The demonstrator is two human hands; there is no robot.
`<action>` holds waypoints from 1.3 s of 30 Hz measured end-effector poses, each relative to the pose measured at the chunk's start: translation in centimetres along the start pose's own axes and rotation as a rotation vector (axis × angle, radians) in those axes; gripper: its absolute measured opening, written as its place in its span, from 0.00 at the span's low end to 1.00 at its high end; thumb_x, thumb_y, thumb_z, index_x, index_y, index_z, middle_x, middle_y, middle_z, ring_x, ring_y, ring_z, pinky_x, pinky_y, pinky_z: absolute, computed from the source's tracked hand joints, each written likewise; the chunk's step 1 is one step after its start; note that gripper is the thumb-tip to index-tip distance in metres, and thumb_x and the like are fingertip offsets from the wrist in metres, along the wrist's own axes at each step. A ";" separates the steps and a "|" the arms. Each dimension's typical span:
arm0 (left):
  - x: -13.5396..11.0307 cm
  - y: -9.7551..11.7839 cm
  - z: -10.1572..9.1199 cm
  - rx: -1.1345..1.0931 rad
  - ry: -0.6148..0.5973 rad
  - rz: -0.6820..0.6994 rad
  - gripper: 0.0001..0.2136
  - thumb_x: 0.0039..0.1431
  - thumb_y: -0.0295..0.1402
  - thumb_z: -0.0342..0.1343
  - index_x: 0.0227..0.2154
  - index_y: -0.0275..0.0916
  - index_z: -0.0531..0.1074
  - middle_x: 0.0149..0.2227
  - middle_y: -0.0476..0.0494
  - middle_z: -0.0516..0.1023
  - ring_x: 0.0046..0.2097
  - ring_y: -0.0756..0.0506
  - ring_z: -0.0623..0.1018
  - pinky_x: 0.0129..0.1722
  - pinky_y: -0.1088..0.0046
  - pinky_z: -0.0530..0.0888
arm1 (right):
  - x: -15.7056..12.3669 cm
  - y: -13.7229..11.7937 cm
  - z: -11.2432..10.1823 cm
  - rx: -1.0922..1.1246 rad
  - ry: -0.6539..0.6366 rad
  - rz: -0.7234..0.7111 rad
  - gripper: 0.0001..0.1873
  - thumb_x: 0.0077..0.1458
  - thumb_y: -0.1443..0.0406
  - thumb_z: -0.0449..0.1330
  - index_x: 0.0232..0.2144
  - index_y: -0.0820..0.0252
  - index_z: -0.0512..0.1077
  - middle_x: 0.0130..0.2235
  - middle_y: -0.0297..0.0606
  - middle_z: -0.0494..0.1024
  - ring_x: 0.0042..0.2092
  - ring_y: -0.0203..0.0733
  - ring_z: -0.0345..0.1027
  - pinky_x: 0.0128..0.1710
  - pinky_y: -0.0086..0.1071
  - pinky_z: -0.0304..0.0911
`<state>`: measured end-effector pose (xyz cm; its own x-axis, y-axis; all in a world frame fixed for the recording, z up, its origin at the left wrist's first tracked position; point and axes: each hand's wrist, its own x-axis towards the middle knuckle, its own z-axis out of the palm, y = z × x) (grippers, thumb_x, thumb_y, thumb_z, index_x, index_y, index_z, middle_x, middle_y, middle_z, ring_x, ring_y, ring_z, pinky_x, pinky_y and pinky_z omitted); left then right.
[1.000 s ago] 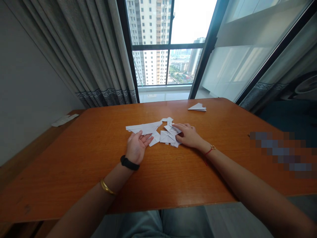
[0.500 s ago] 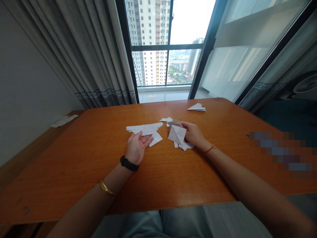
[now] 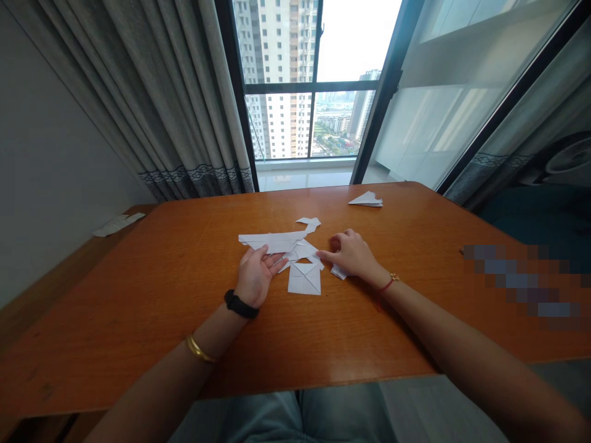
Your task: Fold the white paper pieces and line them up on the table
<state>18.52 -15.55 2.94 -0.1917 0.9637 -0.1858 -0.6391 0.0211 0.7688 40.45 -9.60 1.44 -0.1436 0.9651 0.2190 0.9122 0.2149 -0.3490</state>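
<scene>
My left hand (image 3: 257, 277) is turned palm up, its thumb resting on a long folded paper (image 3: 272, 241) with a straight top edge and tapered underside. A square folded paper (image 3: 304, 280) with crossing creases lies flat on the table between my hands. Behind it, more folded pieces (image 3: 302, 249) overlap one another, partly covered by the long paper and my left fingers. My right hand (image 3: 353, 251) hovers close to their right side, fingers curved and apart, nothing visible in them. Beneath it, a small folded paper (image 3: 338, 271) is partly hidden.
Farther back on the wooden table (image 3: 184, 344) lies a bent-neck folded paper (image 3: 311, 223). A pointed folded paper (image 3: 366, 199) sits near the far edge. Flat paper (image 3: 119, 224) rests by the left wall. A blurred-out patch (image 3: 521, 280) covers something at the right.
My right hand has let go of the square folded paper, which now lies nearer to me and to the left. The pieces behind have been spread leftward. My left hand has barely moved.
</scene>
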 end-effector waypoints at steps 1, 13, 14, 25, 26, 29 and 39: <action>0.0 0.0 0.0 0.003 -0.005 -0.002 0.05 0.55 0.22 0.51 0.35 0.36 0.64 0.36 0.39 0.78 0.35 0.43 0.81 0.39 0.62 0.78 | -0.3 -0.6 0.3 -0.008 -0.013 -0.034 0.29 0.44 0.42 0.60 0.36 0.59 0.75 0.40 0.48 0.72 0.44 0.52 0.65 0.43 0.41 0.60; -0.1 -0.4 0.2 0.052 -0.051 -0.034 0.06 0.55 0.25 0.52 0.37 0.35 0.65 0.40 0.37 0.78 0.39 0.41 0.81 0.39 0.61 0.78 | -0.2 -2.1 1.4 0.079 -0.064 0.073 0.21 0.47 0.49 0.62 0.36 0.58 0.74 0.42 0.45 0.73 0.44 0.48 0.65 0.40 0.36 0.56; -0.2 -0.4 0.2 0.059 -0.050 -0.032 0.06 0.55 0.25 0.53 0.37 0.35 0.65 0.40 0.37 0.78 0.39 0.41 0.81 0.39 0.61 0.78 | -0.2 -2.2 1.5 0.052 -0.056 0.076 0.22 0.46 0.48 0.62 0.35 0.58 0.74 0.43 0.46 0.72 0.45 0.50 0.64 0.41 0.37 0.56; -0.3 -0.4 0.3 0.094 -0.034 0.000 0.06 0.55 0.25 0.52 0.37 0.36 0.65 0.42 0.37 0.78 0.39 0.42 0.81 0.39 0.62 0.78 | 0.2 -1.7 0.9 0.050 -0.188 0.119 0.18 0.43 0.53 0.66 0.35 0.55 0.75 0.41 0.42 0.75 0.42 0.46 0.67 0.37 0.33 0.55; -0.2 -0.4 0.3 0.097 -0.032 0.002 0.06 0.55 0.25 0.52 0.37 0.36 0.65 0.41 0.38 0.78 0.38 0.42 0.81 0.38 0.62 0.78 | 0.2 -1.6 0.8 0.050 -0.197 0.117 0.16 0.44 0.53 0.66 0.34 0.55 0.75 0.41 0.41 0.75 0.43 0.45 0.67 0.36 0.33 0.55; -0.2 -0.4 0.3 0.102 -0.036 0.005 0.07 0.55 0.25 0.52 0.37 0.37 0.65 0.41 0.39 0.78 0.38 0.42 0.81 0.38 0.63 0.78 | 0.2 -1.6 0.7 0.076 -0.201 0.119 0.15 0.44 0.56 0.66 0.36 0.54 0.73 0.40 0.37 0.76 0.43 0.44 0.67 0.36 0.32 0.55; -0.3 -0.5 0.4 0.113 -0.050 0.015 0.06 0.55 0.25 0.53 0.36 0.37 0.65 0.40 0.41 0.78 0.38 0.43 0.81 0.37 0.64 0.79 | -0.1 -1.6 0.6 0.111 -0.213 0.128 0.16 0.43 0.60 0.67 0.36 0.57 0.70 0.40 0.39 0.76 0.41 0.44 0.69 0.35 0.32 0.57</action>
<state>19.18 -15.74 2.80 -0.1612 0.9762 -0.1451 -0.5480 0.0338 0.8358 38.82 -9.94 1.45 -0.1182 0.9927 -0.0258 0.8822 0.0931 -0.4615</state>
